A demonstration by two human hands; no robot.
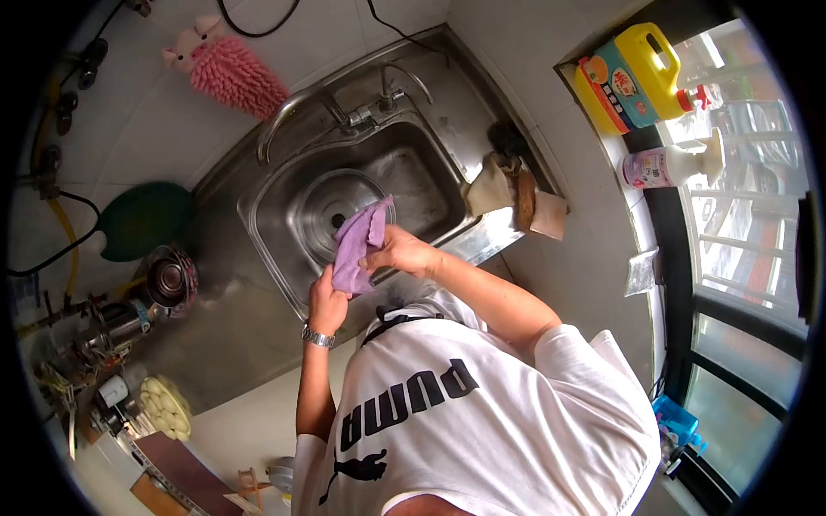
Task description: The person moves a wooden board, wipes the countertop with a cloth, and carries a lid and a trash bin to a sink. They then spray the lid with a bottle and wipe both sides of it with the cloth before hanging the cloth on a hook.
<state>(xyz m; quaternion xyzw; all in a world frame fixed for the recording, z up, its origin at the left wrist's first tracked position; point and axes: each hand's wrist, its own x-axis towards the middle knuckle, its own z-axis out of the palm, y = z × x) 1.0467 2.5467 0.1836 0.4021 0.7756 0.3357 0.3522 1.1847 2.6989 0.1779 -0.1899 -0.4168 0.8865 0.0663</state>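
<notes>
A purple cloth (355,249) is held between my two hands above the front of the steel sink (424,168). My left hand (326,303), with a metal watch at the wrist, grips the cloth's lower left end. On the cloth's right side, my right hand (401,253) has its fingers closed on the fabric. Part of a round metal basin (323,193) shows behind the cloth, inside the sink. The faucet (274,129) arches over the sink's far left side.
Cloths and a sponge (490,191) lie on the sink's right ledge. A yellow jug (632,77) and a spray bottle (658,167) stand by the window. A pink pig towel (232,73) hangs on the wall. Left are a green board (148,220) and metal bowls (170,277).
</notes>
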